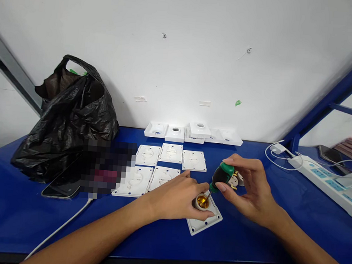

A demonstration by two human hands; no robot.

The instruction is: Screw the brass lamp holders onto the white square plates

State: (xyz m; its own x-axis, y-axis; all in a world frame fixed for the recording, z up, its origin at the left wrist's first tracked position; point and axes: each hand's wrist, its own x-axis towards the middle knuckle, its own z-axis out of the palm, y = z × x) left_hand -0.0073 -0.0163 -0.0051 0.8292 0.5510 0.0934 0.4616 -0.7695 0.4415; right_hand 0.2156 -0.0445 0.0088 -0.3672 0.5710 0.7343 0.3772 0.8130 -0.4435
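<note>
Slumping against the wall at the far left of the desk (246, 241), a black bag (69, 118) is sitting with its mouth open, out of the way of the work. Just in front of it a phone (62, 187) is lying flat, with a white cable (63, 225) running off toward the near edge; the patch beside it is blurred and I cannot tell what is there. Toward the middle, flat white plates (160, 165) are lying in two neat rows, and taller white bases (191, 133) are lining up along the wall behind them, seemingly sorted by kind and kept within reach. The left hand (179, 198) is closing around a lamp holder (202, 202), which is sitting on a plate at the near middle of the desk, apparently steadying it so it cannot turn. The right hand (251, 188) is gripping a green-handled screwdriver (223, 175), its fingers wrapped round the handle and the shaft angling down into the brass socket, likely tilted to reach a screw inside. At the far right a power strip (328, 182) is lying with white cords plugged in, well apart from both hands
</note>
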